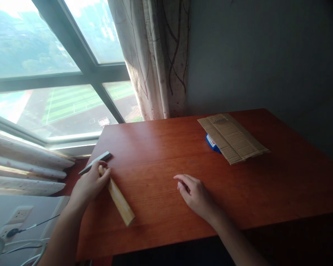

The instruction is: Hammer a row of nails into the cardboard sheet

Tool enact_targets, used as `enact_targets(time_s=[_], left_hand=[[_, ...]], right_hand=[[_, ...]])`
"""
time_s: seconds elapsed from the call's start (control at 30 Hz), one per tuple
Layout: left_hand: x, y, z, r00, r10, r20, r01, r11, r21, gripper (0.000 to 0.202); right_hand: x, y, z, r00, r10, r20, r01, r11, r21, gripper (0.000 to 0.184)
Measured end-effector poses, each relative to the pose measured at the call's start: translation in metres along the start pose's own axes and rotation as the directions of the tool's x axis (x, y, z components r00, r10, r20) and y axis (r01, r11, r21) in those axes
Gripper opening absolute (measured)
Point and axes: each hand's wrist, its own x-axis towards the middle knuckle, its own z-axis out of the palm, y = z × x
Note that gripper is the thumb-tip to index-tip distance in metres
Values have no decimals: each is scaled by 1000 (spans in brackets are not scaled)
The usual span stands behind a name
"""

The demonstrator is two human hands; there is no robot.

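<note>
My left hand (93, 181), at the table's left side, is closed on the narrow rounded end of a pale yellow wooden piece (119, 201). That piece widens towards its flat far end, which points down and to the right, towards me. Just behind my left hand lies a slim grey bar (101, 158), partly hidden by my fingers. My right hand (191, 192) hovers over or rests on the middle of the table; I cannot tell which. Its fingers are loosely bent with nothing visible in them, the thumb a little apart from the index finger.
The reddish-brown wooden table (155, 155) stands by a window (72, 99) and patterned curtains (147, 55). At the back right, a cardboard sheet (235, 138) leans over a blue packet (212, 144). A wall socket (19, 215) with cables is at lower left.
</note>
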Motion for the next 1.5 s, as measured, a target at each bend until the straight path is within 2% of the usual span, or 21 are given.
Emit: enact_targets(time_s=[0.27, 0.53, 0.63, 0.7, 0.77, 0.8, 0.9, 0.97, 1.03, 1.1, 1.17, 1.23, 1.3, 1.5], left_hand=[[2, -3, 2, 999, 27, -20, -26, 999, 43, 35], [-1, -1, -2, 999, 6, 42, -12, 990, 143, 38], [-1, -2, -3, 999, 28, 38, -35, 983, 179, 41], [-2, -3, -4, 999, 39, 30, -44, 977, 211, 43], [-5, -2, -7, 999, 43, 7, -44, 969, 244, 49], [-6, 0, -9, 999, 42, -1, -40, 965, 258, 54], [-12, 9, -14, 1000, 13, -20, -7, 958, 287, 64], [-16, 19, -16, 999, 14, -38, -3, 962, 272, 66], [-18, 31, -16, 995, 68, -72, -50, 973, 225, 63], [-20, 45, -14, 984, 152, -96, -133, 975, 177, 57], [-22, 60, -10, 971, 224, -80, -210, 966, 152, 51], [-24, 74, -7, 958, 287, -32, -281, 952, 126, 48], [-26, 86, -4, 939, 345, -4, -343, 934, 104, 47], [-29, 110, -3, 905, 426, -12, -425, 903, 56, 43]], right_hand=[[0, 0, 1, 1000, -12, -3, 12, 1000, 2, 27], [2, 3, 1, 1000, 1, 4, -1, 1000, 12, 27], [1, -3, -2, 1000, 1, 17, -2, 1000, 27, 27], [-3, -15, -12, 999, -18, 29, 16, 999, 48, 26], [-6, -30, -35, 999, -44, 19, 43, 997, 57, 24], [-6, -36, -52, 998, -55, -27, 56, 998, 39, 23], [5, -35, -116, 958, -67, -279, 40, 994, -104, 22], [23, -12, -163, 898, -65, -434, -45, 970, -238, 26], [46, 24, -204, 870, -48, -490, -122, 944, -308, 32], [68, 61, -233, 908, -27, -417, -152, 908, -391, 41], [86, 91, -246, 945, 26, -326, -179, 875, -451, 52], [96, 107, -247, 959, 133, -252, -236, 866, -441, 63], [102, 112, -239, 959, 203, -197, -272, 854, -444, 70], [112, 92, -191, 967, 195, -166, -251, 852, -460, 76]])
